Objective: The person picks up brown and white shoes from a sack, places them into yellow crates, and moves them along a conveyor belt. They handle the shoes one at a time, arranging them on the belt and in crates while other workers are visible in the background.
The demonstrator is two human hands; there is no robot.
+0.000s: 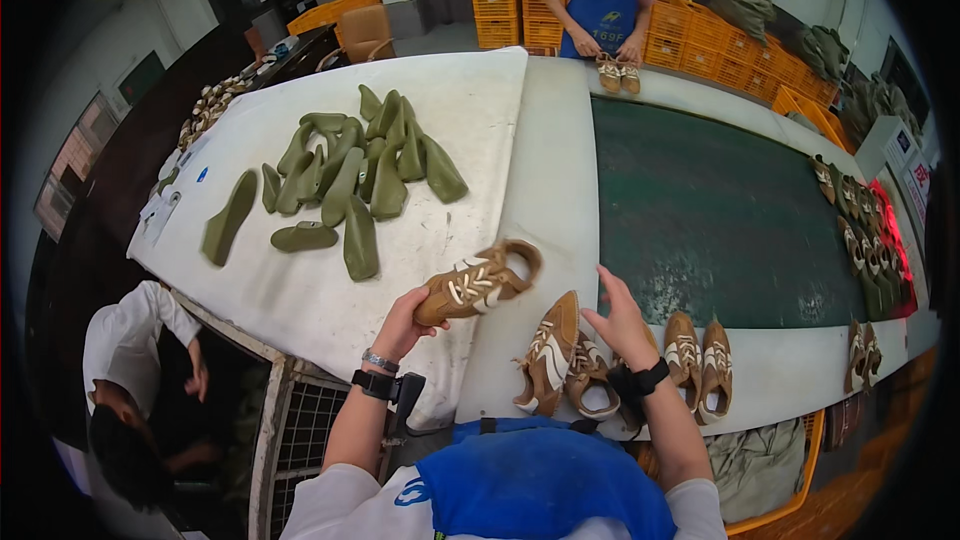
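Observation:
My left hand (405, 325) is closed round the toe end of a brown sneaker (475, 285) with white laces and stripes. Its empty ankle opening points up and to the right, above the white table. My right hand (622, 318) is open, fingers apart, with nothing in it. Just below and left of that hand, a second brown sneaker (550, 355) leans on its side against another sneaker (592, 385). To the right of my right wrist a pair of sneakers (699, 360) stands side by side. Olive-green shoe lasts (345, 175) lie heaped on the cloth-covered table, left of the held sneaker.
A dark green conveyor belt (720, 220) runs beyond my right hand, with shoes and lasts (870, 240) at its right end. Across it a person in a blue apron (605, 15) handles two shoes. Someone in white (130, 345) bends down at lower left. Orange crates (700, 35) line the back.

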